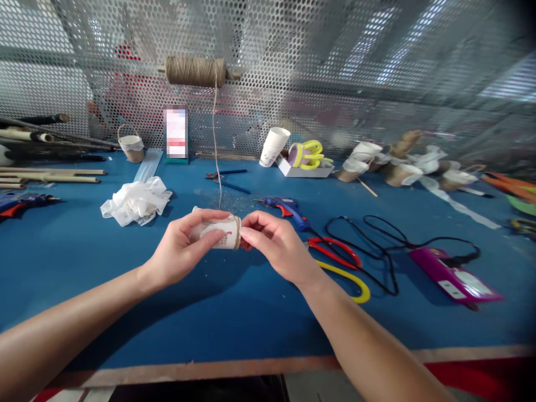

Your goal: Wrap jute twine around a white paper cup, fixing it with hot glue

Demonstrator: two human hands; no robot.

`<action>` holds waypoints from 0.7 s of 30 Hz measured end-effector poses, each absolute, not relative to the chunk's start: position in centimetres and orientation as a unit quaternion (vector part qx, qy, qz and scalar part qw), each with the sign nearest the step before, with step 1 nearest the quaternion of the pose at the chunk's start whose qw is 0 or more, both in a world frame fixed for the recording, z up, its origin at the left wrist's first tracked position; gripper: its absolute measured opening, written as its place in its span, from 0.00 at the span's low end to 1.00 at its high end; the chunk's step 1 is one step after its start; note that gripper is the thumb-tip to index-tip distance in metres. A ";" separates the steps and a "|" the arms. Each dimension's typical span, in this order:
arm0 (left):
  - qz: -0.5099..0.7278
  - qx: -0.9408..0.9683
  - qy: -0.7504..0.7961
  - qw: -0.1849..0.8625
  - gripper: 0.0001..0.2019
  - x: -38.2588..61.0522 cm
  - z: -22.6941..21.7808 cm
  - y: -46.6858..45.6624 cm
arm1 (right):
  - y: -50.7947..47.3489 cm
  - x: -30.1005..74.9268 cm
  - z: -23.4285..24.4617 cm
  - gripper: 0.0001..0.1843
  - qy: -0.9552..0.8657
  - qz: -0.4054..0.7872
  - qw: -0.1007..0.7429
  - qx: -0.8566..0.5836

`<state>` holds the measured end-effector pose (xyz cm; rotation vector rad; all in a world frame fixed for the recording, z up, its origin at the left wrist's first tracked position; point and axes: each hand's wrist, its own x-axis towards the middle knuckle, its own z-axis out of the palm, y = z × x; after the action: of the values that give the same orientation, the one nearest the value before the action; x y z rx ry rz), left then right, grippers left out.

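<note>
A white paper cup (228, 235) lies on its side in my left hand (184, 240), whose fingers wrap round it from behind with the thumb in front. Brown twine (238, 231) circles the cup near its right end. My right hand (272, 240) is closed at that end, thumb and fingers pinched against the rim; its fingertips partly hide what they grip. From a twine spool (195, 71) on the mesh wall, a strand (215, 128) hangs down to behind the cup.
A blue glue gun (288, 209), red-handled scissors (335, 251) and a black cord lie to the right, near a purple power strip (454, 276). Crumpled white plastic (136, 201) is at left. Stacked cups (274, 146) and a twine-wrapped small basket (132, 146) stand by the mesh.
</note>
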<state>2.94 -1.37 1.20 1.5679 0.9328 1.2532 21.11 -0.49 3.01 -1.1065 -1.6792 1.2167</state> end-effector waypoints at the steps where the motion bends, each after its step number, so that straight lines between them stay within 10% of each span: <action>1: 0.504 0.642 0.375 0.440 0.11 3.0 1.1 -1.5 | -0.4 21.1 2.9 0.07 -0.650 0.474 0.394 -0.444; 21: 0.447 0.690 0.417 0.388 0.13 3.1 0.5 -2.0 | 0.1 22.0 2.9 0.10 -0.729 0.332 0.436 -0.410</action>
<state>3.14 -2.03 0.51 1.7554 1.0603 1.1361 21.97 0.11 2.87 -1.0215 -1.8147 0.8253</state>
